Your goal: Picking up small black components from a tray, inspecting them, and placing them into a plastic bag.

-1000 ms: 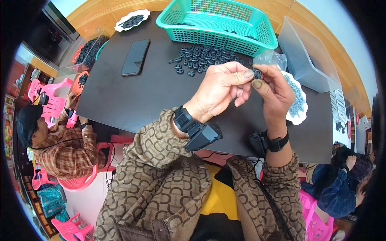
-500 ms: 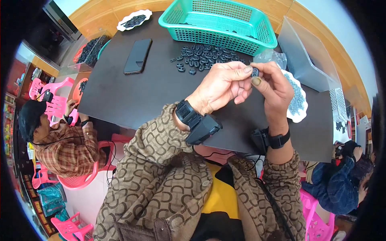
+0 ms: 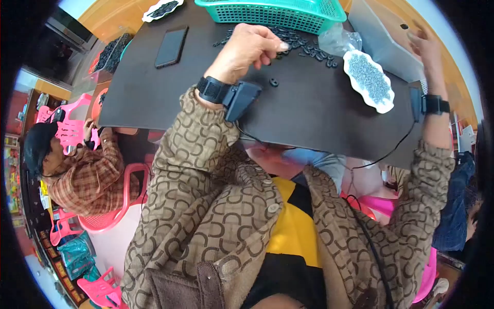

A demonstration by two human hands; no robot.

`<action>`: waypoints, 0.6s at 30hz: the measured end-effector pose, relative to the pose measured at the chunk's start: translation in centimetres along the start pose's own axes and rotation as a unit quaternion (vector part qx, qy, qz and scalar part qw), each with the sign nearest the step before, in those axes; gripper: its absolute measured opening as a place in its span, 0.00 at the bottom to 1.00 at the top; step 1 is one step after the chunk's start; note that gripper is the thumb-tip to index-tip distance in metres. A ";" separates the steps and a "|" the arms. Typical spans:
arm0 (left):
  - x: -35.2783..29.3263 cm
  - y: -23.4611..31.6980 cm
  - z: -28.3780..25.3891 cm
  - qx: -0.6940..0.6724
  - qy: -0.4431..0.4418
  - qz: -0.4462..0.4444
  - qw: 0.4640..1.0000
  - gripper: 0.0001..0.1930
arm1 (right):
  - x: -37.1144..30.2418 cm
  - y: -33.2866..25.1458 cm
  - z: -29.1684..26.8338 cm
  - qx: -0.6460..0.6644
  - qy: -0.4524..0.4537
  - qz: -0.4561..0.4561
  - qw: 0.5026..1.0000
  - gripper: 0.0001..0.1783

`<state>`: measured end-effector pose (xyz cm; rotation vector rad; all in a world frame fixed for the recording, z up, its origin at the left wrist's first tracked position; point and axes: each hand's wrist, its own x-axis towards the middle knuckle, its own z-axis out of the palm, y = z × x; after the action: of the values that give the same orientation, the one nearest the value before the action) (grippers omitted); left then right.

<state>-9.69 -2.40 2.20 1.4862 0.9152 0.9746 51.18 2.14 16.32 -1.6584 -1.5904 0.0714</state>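
My left hand [image 3: 249,45] is over the near side of a pile of small black oval pieces [image 3: 293,40], thumb and fingertips pinched together. Whatever may be between them cannot be told from the dark pieces behind. One black piece [image 3: 274,82] with holes lies apart on the dark table. At the far right my right hand [image 3: 426,49], a little blurred, is raised with its fingers apart over a translucent plastic bin [image 3: 378,44]. A small dark piece [image 3: 404,26] shows against the bin beside these fingers, seemingly loose from them.
A green basket [image 3: 267,14] stands behind the pile. Right of it are a clear plastic bag [image 3: 339,40] and a white scalloped dish [image 3: 382,107] of small silvery bits. A phone [image 3: 171,46] and another white dish [image 3: 149,17] lie left. A person [image 3: 87,180] sits at left.
My hands have parted. The right one has swung far right to the bin and let go of the black piece; the left has moved left and away from me, to the pile.
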 end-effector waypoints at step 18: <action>1.6 -3.9 4.8 0.440 -0.089 0.085 0.889 0.11 | -16.2 -14.3 6.8 0.011 -0.112 0.013 0.994 0.20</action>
<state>-4.83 -2.22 -1.93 2.4070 1.1753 0.5167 32.65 -10.15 12.28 -1.7016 -1.7268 0.2951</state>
